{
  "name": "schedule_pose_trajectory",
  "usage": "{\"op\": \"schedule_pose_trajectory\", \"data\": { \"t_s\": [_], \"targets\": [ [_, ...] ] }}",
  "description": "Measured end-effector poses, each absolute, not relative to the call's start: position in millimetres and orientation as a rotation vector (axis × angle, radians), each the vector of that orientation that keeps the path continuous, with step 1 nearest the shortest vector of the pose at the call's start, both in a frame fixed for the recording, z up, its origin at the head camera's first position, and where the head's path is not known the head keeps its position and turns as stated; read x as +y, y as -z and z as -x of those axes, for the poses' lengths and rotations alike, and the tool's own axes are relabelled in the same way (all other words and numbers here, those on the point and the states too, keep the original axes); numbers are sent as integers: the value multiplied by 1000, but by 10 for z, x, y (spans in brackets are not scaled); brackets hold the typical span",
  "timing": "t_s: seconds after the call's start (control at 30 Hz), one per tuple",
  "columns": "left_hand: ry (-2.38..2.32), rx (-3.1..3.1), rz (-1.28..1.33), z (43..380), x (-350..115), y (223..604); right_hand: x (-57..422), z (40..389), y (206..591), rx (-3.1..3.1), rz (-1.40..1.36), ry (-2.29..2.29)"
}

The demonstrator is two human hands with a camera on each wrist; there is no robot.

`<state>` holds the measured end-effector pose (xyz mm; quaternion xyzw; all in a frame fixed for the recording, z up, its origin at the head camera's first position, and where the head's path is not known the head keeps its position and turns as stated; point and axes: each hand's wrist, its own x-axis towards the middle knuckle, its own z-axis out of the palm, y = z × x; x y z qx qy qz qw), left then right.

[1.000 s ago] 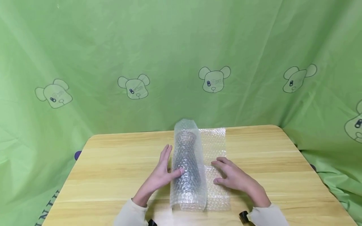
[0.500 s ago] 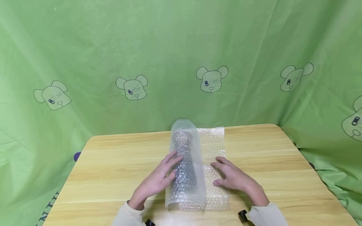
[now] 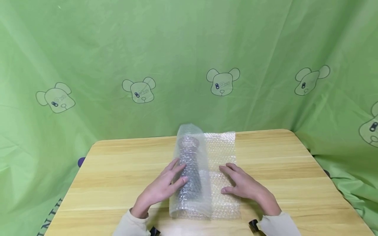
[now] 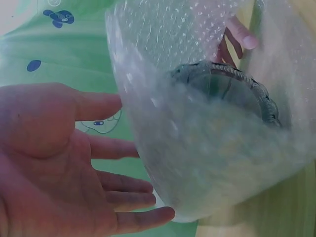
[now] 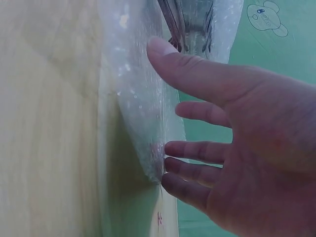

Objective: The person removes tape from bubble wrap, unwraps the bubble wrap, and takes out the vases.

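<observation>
A dark glass vase-like piece (image 3: pixel 189 155) lies lengthwise on the table, rolled inside bubble wrap (image 3: pixel 223 149) whose free end spreads flat to the right. Its scalloped glass rim (image 4: pixel 264 101) shows through the open end of the roll in the left wrist view. Against the left side and top of the roll rests my left hand (image 3: pixel 159 188), fingers spread and fairly straight. My right hand (image 3: pixel 245 184) lies over the flat part of the wrap, fingers slightly bent and thumb apart, with nothing gripped.
The wooden table (image 3: pixel 124 173) has a green curtain (image 3: pixel 177 49) printed with bear heads behind it and at both sides. The far end of the roll reaches the table's back edge.
The wrapped roll has turned and shifted slightly left, baring more flat wrap. My left hand first moved up onto it, then went left with it. My right hand has hardly moved.
</observation>
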<state>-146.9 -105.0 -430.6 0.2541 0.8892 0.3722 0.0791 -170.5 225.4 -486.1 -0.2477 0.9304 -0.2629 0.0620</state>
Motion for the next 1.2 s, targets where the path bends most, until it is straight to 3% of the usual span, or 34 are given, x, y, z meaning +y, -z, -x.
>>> {"op": "schedule_pose_trajectory", "data": {
  "t_s": [0.63, 1.2],
  "targets": [
    [-993, 2640, -539, 1367, -997, 4257, 2243, 1702, 4873, 2803, 717, 779],
    [-1179, 2545, -708, 1465, -1301, 4176, 2218, 1695, 4860, 2798, 716, 773]
  ]
}}
